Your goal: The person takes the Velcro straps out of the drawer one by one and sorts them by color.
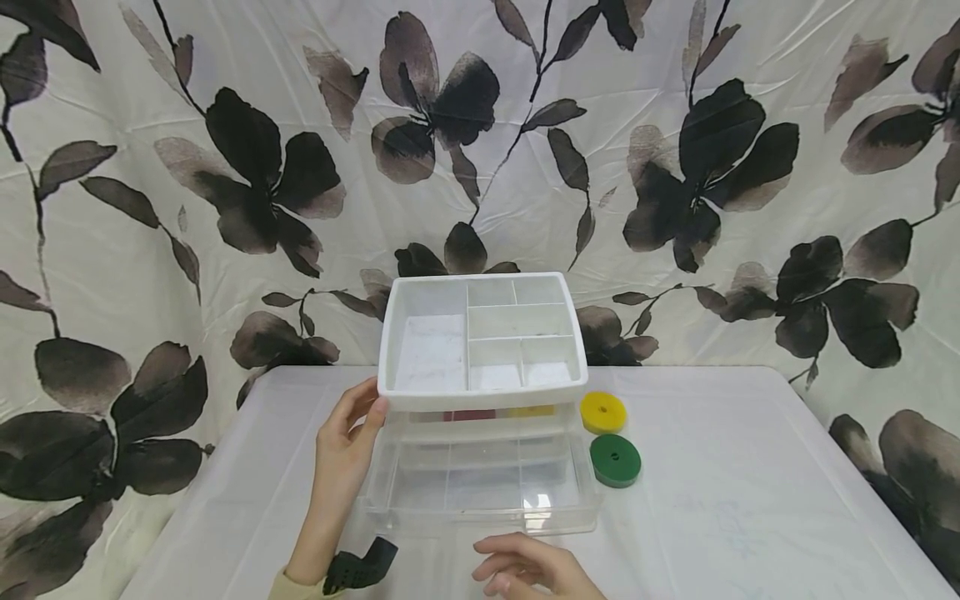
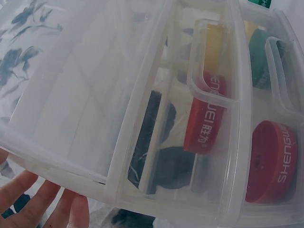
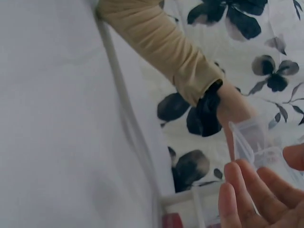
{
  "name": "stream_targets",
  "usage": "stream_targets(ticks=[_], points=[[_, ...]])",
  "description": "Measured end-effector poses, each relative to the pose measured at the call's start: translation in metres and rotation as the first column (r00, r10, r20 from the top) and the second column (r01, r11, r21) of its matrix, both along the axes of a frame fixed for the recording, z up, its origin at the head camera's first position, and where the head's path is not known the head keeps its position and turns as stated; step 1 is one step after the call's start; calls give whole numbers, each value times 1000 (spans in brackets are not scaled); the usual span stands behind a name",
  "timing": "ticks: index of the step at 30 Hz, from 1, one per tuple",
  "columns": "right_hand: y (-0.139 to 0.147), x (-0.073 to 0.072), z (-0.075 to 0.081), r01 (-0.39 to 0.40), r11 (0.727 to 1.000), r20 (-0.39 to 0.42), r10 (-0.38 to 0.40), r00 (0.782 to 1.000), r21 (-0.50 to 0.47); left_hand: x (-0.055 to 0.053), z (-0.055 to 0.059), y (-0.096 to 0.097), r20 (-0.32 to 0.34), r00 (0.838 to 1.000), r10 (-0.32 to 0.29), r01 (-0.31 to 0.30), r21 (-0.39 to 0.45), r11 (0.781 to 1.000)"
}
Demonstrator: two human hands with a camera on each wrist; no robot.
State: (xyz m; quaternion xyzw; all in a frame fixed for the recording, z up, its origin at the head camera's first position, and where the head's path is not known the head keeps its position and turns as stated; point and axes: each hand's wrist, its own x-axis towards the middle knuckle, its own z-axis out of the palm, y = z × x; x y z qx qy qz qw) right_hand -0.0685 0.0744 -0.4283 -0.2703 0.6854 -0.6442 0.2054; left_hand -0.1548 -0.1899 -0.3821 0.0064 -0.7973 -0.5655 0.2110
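A white and clear plastic drawer organizer (image 1: 487, 400) stands mid-table with a divided white tray on top. At its left front corner my left hand (image 1: 348, 437) touches the tray's side, thumb near the front rim. In the left wrist view, those fingers (image 2: 45, 197) lie along the box's edge. Red tape rolls (image 2: 271, 161) show through its clear drawer fronts, with a green roll (image 2: 259, 59) behind. My right hand (image 1: 536, 567) hovers low in front, fingers loosely bent and holding nothing. The right wrist view shows its fingers near a clear plastic handle (image 3: 242, 142); contact is unclear.
A yellow roll (image 1: 603, 412) and a green roll (image 1: 615, 460) lie flat against or close to the organizer's right side. White cloth covers the table (image 1: 720, 492). A floral curtain (image 1: 525, 192) hangs behind. A black wrist device (image 1: 362, 567) sits at the left sleeve.
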Motion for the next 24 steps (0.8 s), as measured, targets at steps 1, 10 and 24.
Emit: stream_targets(ticks=[1, 10, 24], points=[[-2, 0, 1, 9, 1000, 22, -9, 1000, -11, 0, 0, 0, 0, 1000, -1, 1, 1, 1000], [-15, -3, 7, 48, 995, 113, -38, 993, -82, 0, 1, 0, -10, 1000, -13, 13, 11, 1000], [-21, -9, 16, 93, 990, 246, -64, 967, -109, -1, 0, 0, -11, 1000, -14, 15, 10, 1000]])
